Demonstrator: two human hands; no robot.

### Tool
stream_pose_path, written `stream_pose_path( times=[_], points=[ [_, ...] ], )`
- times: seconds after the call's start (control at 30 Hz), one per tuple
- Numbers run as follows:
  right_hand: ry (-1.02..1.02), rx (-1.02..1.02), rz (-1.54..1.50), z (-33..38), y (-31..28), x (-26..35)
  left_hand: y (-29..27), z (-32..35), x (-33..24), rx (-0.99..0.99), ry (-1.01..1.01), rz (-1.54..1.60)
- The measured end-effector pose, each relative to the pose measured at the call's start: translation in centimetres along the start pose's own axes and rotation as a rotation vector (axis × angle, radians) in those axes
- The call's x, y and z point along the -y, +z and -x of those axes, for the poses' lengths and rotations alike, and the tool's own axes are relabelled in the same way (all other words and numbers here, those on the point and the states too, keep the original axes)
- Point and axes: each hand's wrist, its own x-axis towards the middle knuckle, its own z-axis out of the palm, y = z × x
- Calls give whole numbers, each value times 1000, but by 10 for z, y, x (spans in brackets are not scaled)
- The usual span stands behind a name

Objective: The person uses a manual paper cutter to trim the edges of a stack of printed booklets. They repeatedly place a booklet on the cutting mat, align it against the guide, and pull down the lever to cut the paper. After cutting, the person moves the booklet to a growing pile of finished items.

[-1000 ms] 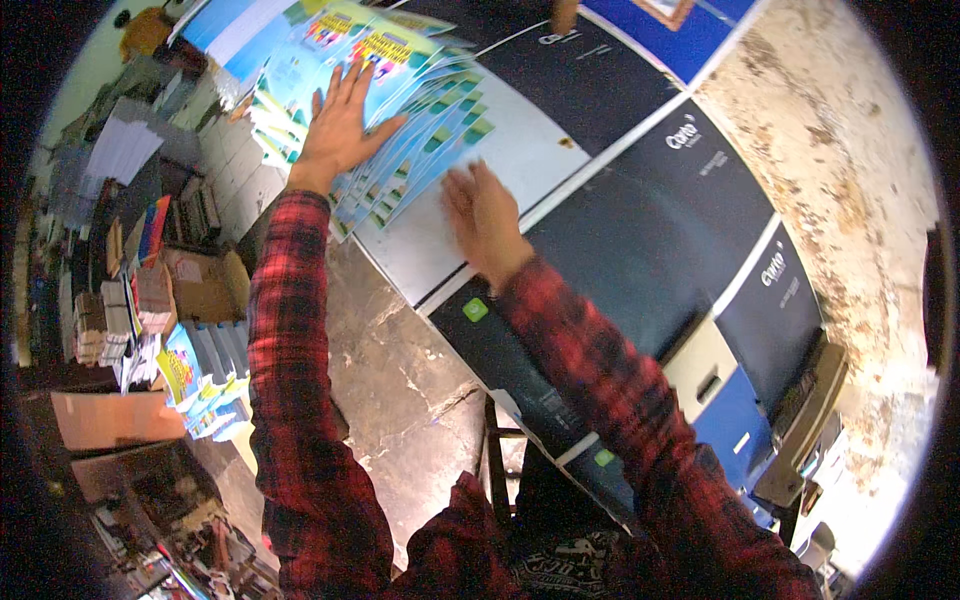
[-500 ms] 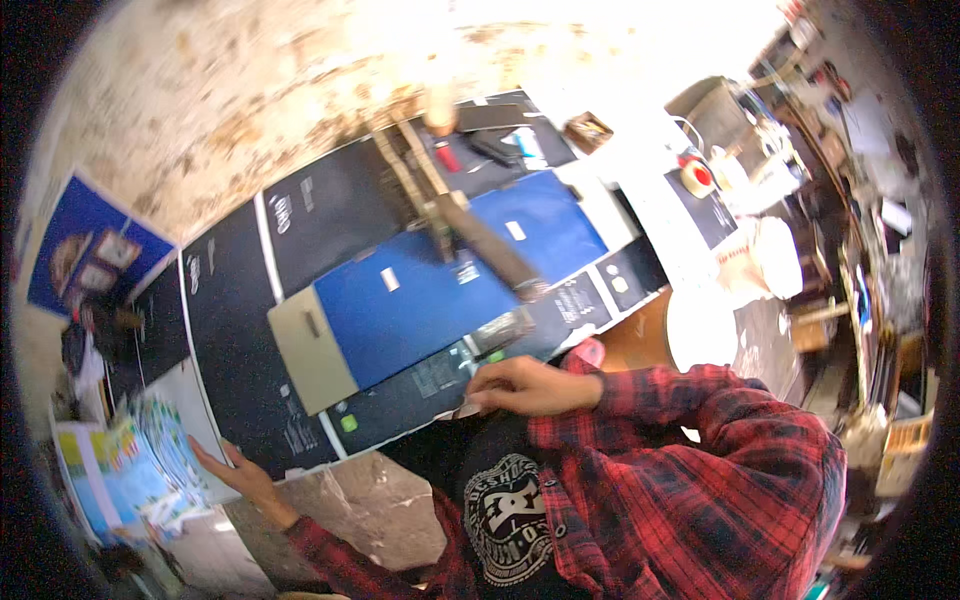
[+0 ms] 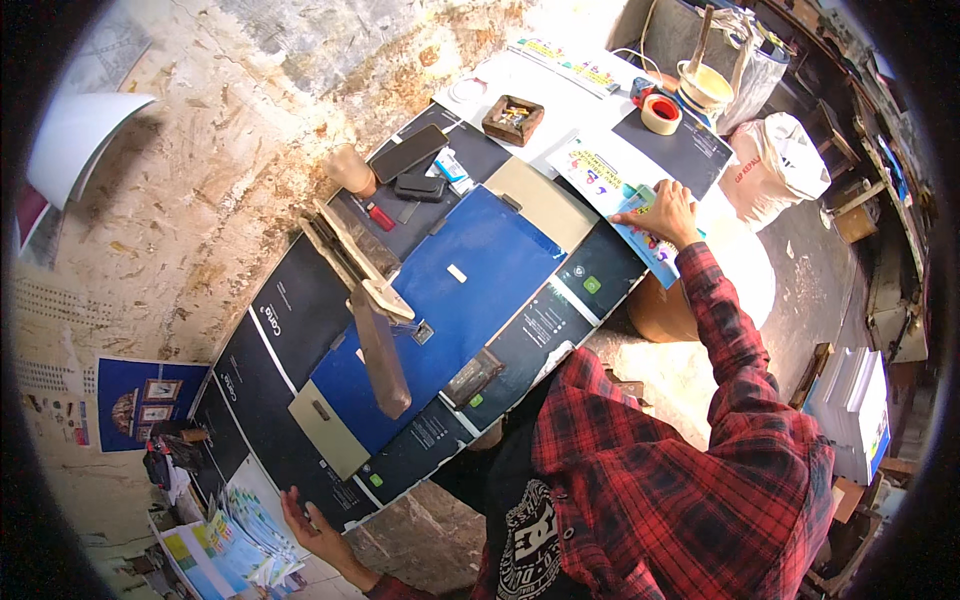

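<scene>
CHANGE: right hand point(image 3: 668, 212), a second ago on the fanned sheets, now lies fingers spread flat on a colourful leaflet point(image 3: 625, 190) at 2 o'clock | left hand point(image 3: 305, 522) loosely open beside the sheet stack point(image 3: 240, 540) at 7 o'clock | READ: work shifting rightward.

The printed sheets point(image 3: 640, 215) under the right hand point(image 3: 665, 212) are glossy paper; the cutter's handle point(image 3: 380, 350) is worn wood; the wall point(image 3: 250, 110) is rough.

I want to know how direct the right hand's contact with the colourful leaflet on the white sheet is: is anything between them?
Nothing visible: the right hand lies straight on the leaflet, fingers spread on it.
</scene>
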Motion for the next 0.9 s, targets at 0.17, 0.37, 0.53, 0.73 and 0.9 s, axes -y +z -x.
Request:
stream_pose_path(
  times=[0.17,0.37,0.53,0.73,0.9],
  points=[
    [-31,-5,63,5,-10,4,0,58,-12,38,-191,-31],
    [0,-80,12,19,8,21,15,68,-82,76,-167,-159],
    [12,-125,-185,19,19,27,23,57,-119,143,-217,25],
    [173,-87,-529,12,4,16,71,45,-108,587,-63,496],
    [-287,437,-658,67,-101,68,156,37,-147,716,278,427]
  ],
)
